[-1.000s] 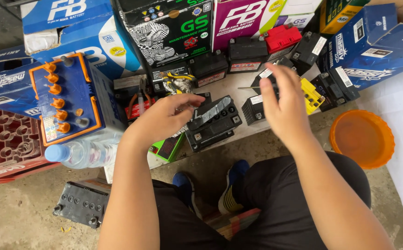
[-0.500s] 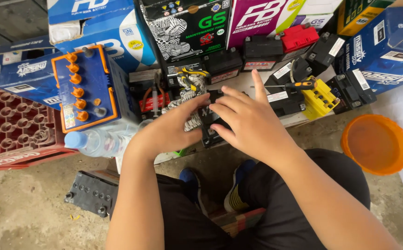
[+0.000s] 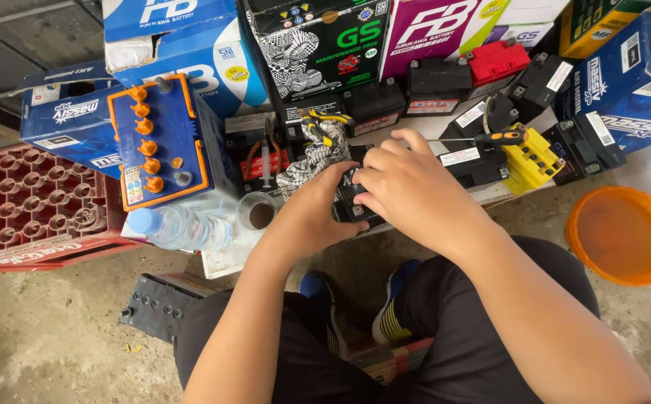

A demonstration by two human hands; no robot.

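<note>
Both my hands rest on a small black battery at the front edge of a low white bench. My left hand grips its left side, fingers curled over the top. My right hand covers the battery's right part, fingertips pressing on its top; most of the battery is hidden beneath them. A grey patterned rag lies just behind my left hand. A screwdriver with an orange and black handle lies beyond my right hand.
Several black batteries, a red one and a yellow one crowd the bench below cardboard boxes. A blue battery with orange caps, a plastic bottle, a red crate stand left; an orange basin right. Another black battery lies on the floor.
My right hand came down from the far batteries and joined my left hand on the small black battery. The view shifted slightly to the left.
</note>
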